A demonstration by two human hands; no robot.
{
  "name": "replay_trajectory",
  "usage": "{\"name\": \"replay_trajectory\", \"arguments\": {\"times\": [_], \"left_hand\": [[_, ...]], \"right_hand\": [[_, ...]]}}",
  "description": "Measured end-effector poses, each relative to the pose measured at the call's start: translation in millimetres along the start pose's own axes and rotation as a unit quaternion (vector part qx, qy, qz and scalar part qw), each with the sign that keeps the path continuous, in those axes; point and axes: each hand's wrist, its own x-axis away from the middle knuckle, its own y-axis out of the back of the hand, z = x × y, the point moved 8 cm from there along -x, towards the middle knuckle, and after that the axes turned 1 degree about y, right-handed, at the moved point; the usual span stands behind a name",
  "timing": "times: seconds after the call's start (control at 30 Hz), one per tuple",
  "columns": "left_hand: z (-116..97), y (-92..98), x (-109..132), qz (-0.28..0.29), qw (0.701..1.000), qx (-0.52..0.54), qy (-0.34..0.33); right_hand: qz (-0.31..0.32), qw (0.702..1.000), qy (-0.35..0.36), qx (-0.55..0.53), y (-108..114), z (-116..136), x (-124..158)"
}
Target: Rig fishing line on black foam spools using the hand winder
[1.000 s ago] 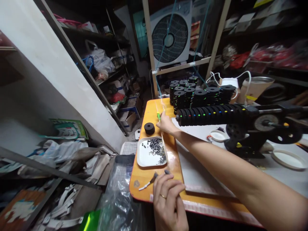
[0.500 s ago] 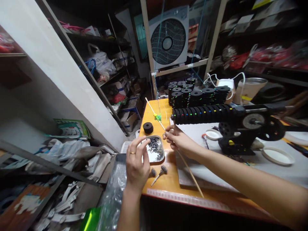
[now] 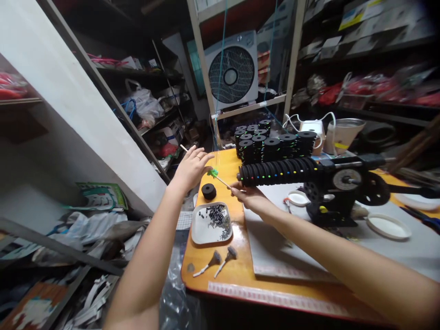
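My right hand [image 3: 245, 194] grips a thin pale wooden stick [image 3: 222, 182] between thumb and fingers. A bunch of small bright green pieces [image 3: 212, 173] sits around the stick; their kind is too small to tell. My left hand [image 3: 193, 167], with a ring on one finger, is at the bunch, its fingers stretched and apart from the thumb. The stick runs behind this hand, and its far tip shows beyond the knuckles. Just below lies a black spool-like disc [image 3: 208, 191]. Nearer me is a white tray [image 3: 200, 233] with small black tubes and grey bits.
Two small brushes [image 3: 231, 253] lie at the table's front. To the right stands a black winding device [image 3: 280, 173] on a grey board [image 3: 271, 256]. Stacked black spools [image 3: 272, 143], a mug [image 3: 318, 133] and a box fan [image 3: 231, 75] are behind. Shelves surround the table [image 3: 237, 270].
My left hand has moved from beside the tray up and away from me to the green bunch. My right hand still holds the stick. The camera view has shifted slightly.
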Motion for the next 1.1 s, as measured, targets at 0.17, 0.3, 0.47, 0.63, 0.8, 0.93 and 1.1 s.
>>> {"name": "replay_trajectory", "arguments": {"times": [0.17,0.3,0.47,0.63,0.8,0.93,1.1], "left_hand": [[7,2.3,13,0.059,0.998,-0.008,0.007],[-2,4.0,37,0.049,0.998,-0.009,0.041],[-9,-1.9,63,0.014,0.997,0.012,0.081],[-11,-0.8,82,-0.029,0.993,0.035,0.113],[-24,1.3,103,-0.052,0.988,0.046,0.140],[-38,2.8,116,-0.056,0.984,0.040,0.164],[-51,6.3,113,-0.008,0.991,-0.003,0.131]], "right_hand": [[0.032,0.998,0.029,0.052,-2,0,-4],[0.019,0.989,0.085,0.117,1,6,-6],[-0.012,0.963,0.145,0.226,4,18,5],[0.001,0.934,0.196,0.300,-5,35,22],[0.004,0.912,0.228,0.342,-8,42,36],[0.016,0.901,0.250,0.355,-7,44,45],[0.051,0.907,0.267,0.323,-8,46,46]]}}
